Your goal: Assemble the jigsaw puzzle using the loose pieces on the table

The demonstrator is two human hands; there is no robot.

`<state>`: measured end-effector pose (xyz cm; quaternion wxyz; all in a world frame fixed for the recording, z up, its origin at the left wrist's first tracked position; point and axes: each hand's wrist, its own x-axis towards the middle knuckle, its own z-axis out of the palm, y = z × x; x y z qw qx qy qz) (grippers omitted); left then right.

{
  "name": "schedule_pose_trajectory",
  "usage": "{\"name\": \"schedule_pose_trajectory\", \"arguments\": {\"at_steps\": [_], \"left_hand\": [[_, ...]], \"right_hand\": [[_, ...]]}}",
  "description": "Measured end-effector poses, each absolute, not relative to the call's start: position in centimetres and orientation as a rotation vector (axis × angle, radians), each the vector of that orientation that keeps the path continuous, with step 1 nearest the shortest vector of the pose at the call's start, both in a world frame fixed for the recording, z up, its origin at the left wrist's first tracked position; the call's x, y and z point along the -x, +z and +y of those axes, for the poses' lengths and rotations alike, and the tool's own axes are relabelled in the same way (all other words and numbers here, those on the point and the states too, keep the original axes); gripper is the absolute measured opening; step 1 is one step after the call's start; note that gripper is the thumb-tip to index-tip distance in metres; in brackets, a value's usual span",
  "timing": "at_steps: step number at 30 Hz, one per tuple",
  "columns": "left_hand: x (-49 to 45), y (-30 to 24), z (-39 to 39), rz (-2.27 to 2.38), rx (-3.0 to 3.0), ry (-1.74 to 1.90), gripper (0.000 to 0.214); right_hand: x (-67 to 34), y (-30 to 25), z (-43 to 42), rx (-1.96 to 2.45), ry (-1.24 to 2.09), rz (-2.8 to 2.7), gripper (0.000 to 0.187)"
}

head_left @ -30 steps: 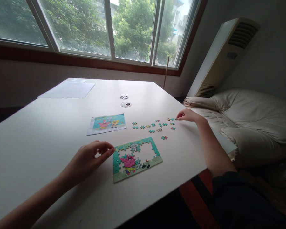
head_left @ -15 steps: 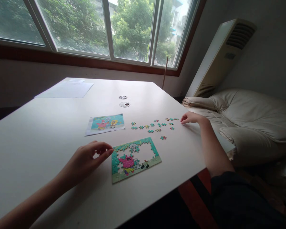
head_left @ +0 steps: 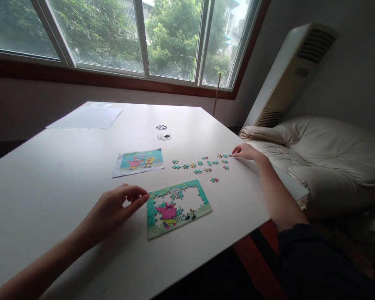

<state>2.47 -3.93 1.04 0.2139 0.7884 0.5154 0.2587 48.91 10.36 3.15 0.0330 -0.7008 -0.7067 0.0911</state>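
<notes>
A partly built cartoon jigsaw puzzle [head_left: 178, 207] lies on the white table [head_left: 65, 175] near its front edge. My left hand [head_left: 115, 208] rests just left of it, fingers curled, tips against the puzzle's left edge. Several loose puzzle pieces [head_left: 203, 164] are scattered farther back to the right. My right hand [head_left: 245, 151] reaches to the right end of that scatter, fingertips pinched at a piece there. A printed reference picture [head_left: 139, 161] lies flat behind the puzzle.
A sheet of paper [head_left: 86, 117] lies at the far left of the table. Two round cable holes [head_left: 163, 132] sit mid-table. A cream cushion [head_left: 331, 154] and a standing air conditioner [head_left: 295, 71] are to the right, windows behind.
My right hand drew back slightly from the loose pieces, then returned to the right end of the scatter. My left hand has stayed by the puzzle's edge.
</notes>
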Motion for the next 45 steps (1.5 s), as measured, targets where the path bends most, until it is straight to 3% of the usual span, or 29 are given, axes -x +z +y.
{"name": "schedule_pose_trajectory", "arguments": {"at_steps": [14, 24, 32, 39, 45], "left_hand": [[-2.4, 0.9, -3.9, 1.420, -2.223, 0.752, 0.031], [-2.4, 0.8, -3.9, 1.423, -2.221, 0.732, 0.032], [-2.6, 0.7, -3.9, 1.416, -2.215, 0.723, 0.031], [-2.5, 0.7, -4.0, 1.404, -2.235, 0.745, 0.030], [-2.8, 0.9, -4.1, 1.409, -2.235, 0.747, 0.028]], "right_hand": [[-49.1, 3.4, 9.9, 2.145, 0.453, -2.209, 0.022], [-47.8, 4.7, 9.2, 2.055, 0.323, -2.239, 0.018], [-40.7, 4.0, 8.1, 1.728, 0.188, -2.357, 0.019], [-33.0, 2.0, 5.4, 1.167, 0.175, -2.541, 0.026], [-30.2, 1.0, 5.0, 1.152, 0.061, -2.593, 0.034]]}}
